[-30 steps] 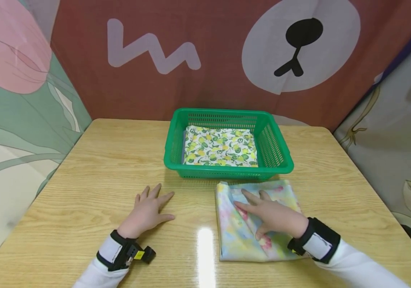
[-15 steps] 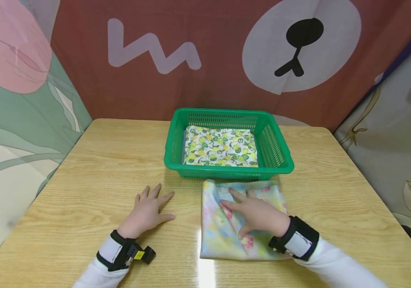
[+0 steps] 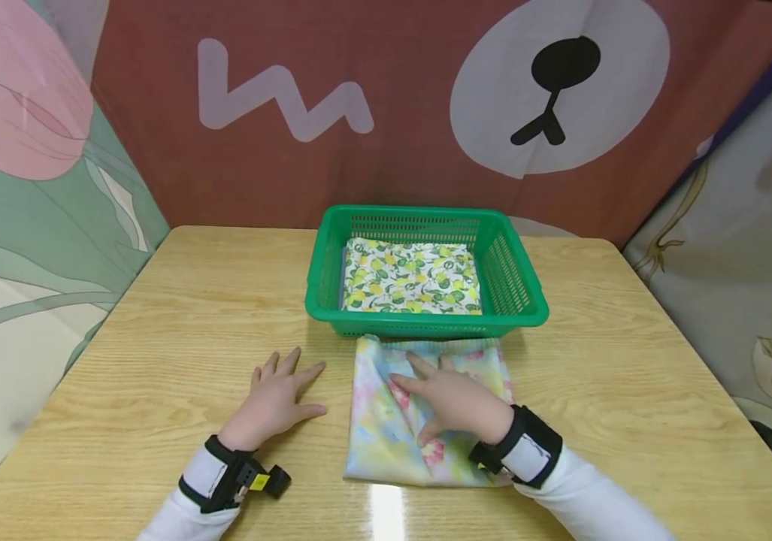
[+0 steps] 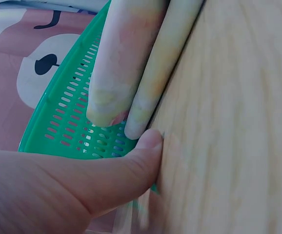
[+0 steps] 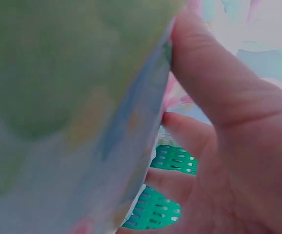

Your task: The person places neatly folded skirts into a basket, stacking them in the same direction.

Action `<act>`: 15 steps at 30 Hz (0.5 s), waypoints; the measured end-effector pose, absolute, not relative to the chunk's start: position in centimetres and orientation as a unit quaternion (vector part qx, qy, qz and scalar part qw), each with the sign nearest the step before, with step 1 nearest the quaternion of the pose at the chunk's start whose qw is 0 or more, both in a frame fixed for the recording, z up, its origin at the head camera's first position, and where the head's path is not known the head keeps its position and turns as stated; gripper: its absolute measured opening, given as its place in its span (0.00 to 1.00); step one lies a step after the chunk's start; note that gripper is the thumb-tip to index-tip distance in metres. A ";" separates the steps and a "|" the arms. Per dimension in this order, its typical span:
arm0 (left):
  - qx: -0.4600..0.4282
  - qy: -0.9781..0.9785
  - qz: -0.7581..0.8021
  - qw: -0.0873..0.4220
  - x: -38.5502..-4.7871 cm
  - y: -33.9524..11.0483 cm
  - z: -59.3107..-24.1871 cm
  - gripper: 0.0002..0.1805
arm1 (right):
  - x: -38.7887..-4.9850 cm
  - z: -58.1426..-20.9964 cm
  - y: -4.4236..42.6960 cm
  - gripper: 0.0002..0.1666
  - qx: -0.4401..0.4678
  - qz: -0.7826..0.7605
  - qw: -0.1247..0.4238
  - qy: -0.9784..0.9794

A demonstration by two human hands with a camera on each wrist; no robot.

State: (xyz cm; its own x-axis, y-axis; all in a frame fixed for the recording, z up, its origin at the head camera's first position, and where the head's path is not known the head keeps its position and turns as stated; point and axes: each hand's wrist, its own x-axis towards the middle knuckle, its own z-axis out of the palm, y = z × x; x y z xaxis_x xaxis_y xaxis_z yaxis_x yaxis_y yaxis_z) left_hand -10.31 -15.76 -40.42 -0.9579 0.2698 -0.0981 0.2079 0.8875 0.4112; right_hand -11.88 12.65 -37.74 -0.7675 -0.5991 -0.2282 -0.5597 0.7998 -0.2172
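A folded pastel cloth [image 3: 379,447] with pink flowers lies on the table in front of the green basket. My right hand [image 3: 463,402] rests on it with the fingers spread. In the right wrist view, the thumb and fingertips of that hand [image 5: 248,126] touch the cloth [image 5: 58,107], which fills the left side. My left hand [image 3: 270,402] rests on the tabletop to the left of the cloth, fingers spread and holding nothing. Its thumb [image 4: 131,168] shows in the left wrist view, with the cloth's folded edge [image 4: 126,58] beyond it.
The green plastic basket [image 3: 419,324] stands at the back of the wooden table [image 3: 223,300]. Inside lies a folded lemon-print cloth [image 3: 413,276]. A printed brown curtain [image 3: 331,173] hangs behind the table.
My right hand has slid the pastel cloth leftward across the table, so that it now sits below the basket's middle. My left hand has stayed in place.
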 end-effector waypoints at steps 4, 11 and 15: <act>0.125 0.969 0.201 0.074 -10.3 -15.9 -40.4 0.37 | -11.8 -37.9 11.9 0.58 -0.301 -0.080 0.148 0.939; 0.131 0.968 0.202 0.072 -10.1 -15.8 -40.3 0.36 | -11.7 -37.9 11.1 0.57 -0.282 -0.095 0.170 0.939; 0.131 0.968 0.204 0.072 -10.2 -15.8 -40.3 0.36 | -11.7 -37.9 11.2 0.56 -0.274 -0.107 0.181 0.938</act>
State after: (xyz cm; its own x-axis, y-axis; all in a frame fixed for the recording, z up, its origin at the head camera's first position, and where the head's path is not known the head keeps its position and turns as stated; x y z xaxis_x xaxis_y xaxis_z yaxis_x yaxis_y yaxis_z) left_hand -10.22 -15.78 -40.27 -0.9553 0.2832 -0.0849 0.2249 0.8826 0.4128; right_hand -11.67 11.18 -37.89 -0.7839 -0.5535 -0.2813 -0.4763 0.8267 -0.2995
